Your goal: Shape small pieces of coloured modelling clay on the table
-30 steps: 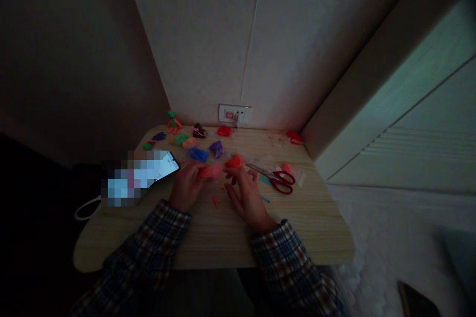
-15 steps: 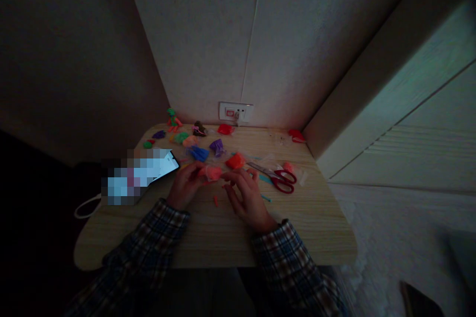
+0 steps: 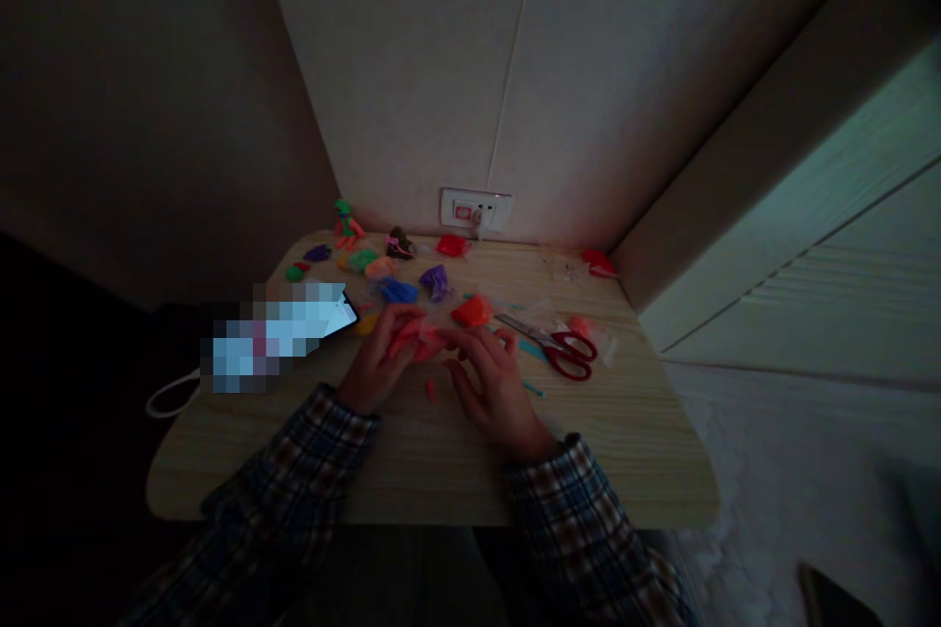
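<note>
My left hand (image 3: 376, 367) is closed on a small clear bag of pinkish-red modelling clay (image 3: 416, 341), thumb and fingers pinching its left side. At the bag's right edge, the curled fingers of my right hand (image 3: 494, 387) grip the plastic, while the thumb sits lower, apart from it. A small dark red spot shows at the thumb tip; I cannot tell what it is. A little orange-red roll of clay (image 3: 430, 392) lies on the wooden table (image 3: 433, 480) between my hands. Just behind them rests a bag of orange-red clay (image 3: 471, 311).
Red-handled scissors (image 3: 563, 353) and a blue stick (image 3: 533, 389) lie right of my hands. A phone (image 3: 334, 318) stands tilted at left. Behind are blue (image 3: 397, 290) and purple clay bags (image 3: 436, 282), a red bag (image 3: 453, 245) and a green-and-orange figure (image 3: 347, 223). A wall socket (image 3: 475, 210) is beyond.
My left fingers have come further over the bag, and my right fingertips have drawn up against its right edge. The whole view has shifted slightly; the other things lie as before.
</note>
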Motion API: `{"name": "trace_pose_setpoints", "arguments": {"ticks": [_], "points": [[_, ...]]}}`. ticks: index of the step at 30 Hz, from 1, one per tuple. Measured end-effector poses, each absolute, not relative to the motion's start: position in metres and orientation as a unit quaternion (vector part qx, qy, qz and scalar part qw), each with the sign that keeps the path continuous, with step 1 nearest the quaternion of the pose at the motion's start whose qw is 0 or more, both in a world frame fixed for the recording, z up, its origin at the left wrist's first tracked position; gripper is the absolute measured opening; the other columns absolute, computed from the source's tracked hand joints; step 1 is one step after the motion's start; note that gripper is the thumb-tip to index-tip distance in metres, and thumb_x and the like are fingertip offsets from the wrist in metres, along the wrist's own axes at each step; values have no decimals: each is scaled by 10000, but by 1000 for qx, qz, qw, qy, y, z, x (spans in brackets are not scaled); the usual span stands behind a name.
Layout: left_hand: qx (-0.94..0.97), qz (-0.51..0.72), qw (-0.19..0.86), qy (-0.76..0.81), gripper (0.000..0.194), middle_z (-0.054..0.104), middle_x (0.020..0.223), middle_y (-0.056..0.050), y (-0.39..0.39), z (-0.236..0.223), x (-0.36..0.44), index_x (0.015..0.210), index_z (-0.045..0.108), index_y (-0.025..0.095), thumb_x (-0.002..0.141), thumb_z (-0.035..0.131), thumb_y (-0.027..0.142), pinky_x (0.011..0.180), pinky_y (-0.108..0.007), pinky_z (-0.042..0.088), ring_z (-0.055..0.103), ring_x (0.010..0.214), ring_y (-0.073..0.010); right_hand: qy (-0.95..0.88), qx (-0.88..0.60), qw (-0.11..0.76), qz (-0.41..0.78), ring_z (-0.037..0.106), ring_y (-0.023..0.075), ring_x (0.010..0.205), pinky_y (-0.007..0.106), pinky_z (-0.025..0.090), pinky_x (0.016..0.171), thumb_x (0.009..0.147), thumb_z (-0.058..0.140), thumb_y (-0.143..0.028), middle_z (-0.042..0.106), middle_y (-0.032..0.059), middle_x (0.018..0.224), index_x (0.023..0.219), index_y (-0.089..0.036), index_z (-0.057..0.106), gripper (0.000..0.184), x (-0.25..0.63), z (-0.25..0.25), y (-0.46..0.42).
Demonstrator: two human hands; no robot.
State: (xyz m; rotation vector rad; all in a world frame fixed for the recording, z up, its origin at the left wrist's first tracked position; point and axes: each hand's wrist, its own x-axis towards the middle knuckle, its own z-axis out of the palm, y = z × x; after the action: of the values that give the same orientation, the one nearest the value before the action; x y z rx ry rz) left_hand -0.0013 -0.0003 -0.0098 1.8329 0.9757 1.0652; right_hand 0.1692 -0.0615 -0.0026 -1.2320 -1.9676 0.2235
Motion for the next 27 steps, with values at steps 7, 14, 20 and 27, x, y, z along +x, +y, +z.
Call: {"name": "trace_pose_setpoints", "arguments": {"ticks": [7, 14, 20, 27], "points": [[713, 412, 419, 382, 311, 627, 1094, -69, 0, -8, 1, 1116, 494, 189, 863, 495, 370, 866, -331, 516, 614, 1012, -210, -766, -509, 385, 83, 566, 201, 976, 369, 299, 896, 928, 406, -197, 624, 73, 1087, 1285, -206, 453, 360, 171, -5, -61], [730, 394, 431, 356, 514, 641, 1056, -64, 1, -7, 1, 1079, 518, 172, 701, 725, 454, 802, -327, 531, 627, 960, -235, -777, -499, 375, 80, 567, 196, 988, 368, 293, 910, 923, 409, -184, 615, 68, 1116, 1305, -200, 435, 383, 171, -4, -62], [796, 379, 195, 430, 362, 629, 1104, -83, 1, -10, -2, 1130, 533, 159, 792, 644, 227, 920, -376, 484, 591, 1040, -242, -733, -550, 391, 86, 569, 178, 878, 355, 301, 853, 913, 446, -205, 624, 30, 916, 945, -193, 542, 103, 169, -2, -63], [834, 315, 96, 442, 439, 561, 1161, -115, 7, -21, -4, 1301, 454, 155, 869, 524, 187, 961, -421, 460, 544, 1090, -254, -814, -533, 210, 96, 537, 188, 844, 357, 274, 781, 853, 584, -291, 581, 35, 890, 782, -183, 564, 131, 161, -9, -62]]}}
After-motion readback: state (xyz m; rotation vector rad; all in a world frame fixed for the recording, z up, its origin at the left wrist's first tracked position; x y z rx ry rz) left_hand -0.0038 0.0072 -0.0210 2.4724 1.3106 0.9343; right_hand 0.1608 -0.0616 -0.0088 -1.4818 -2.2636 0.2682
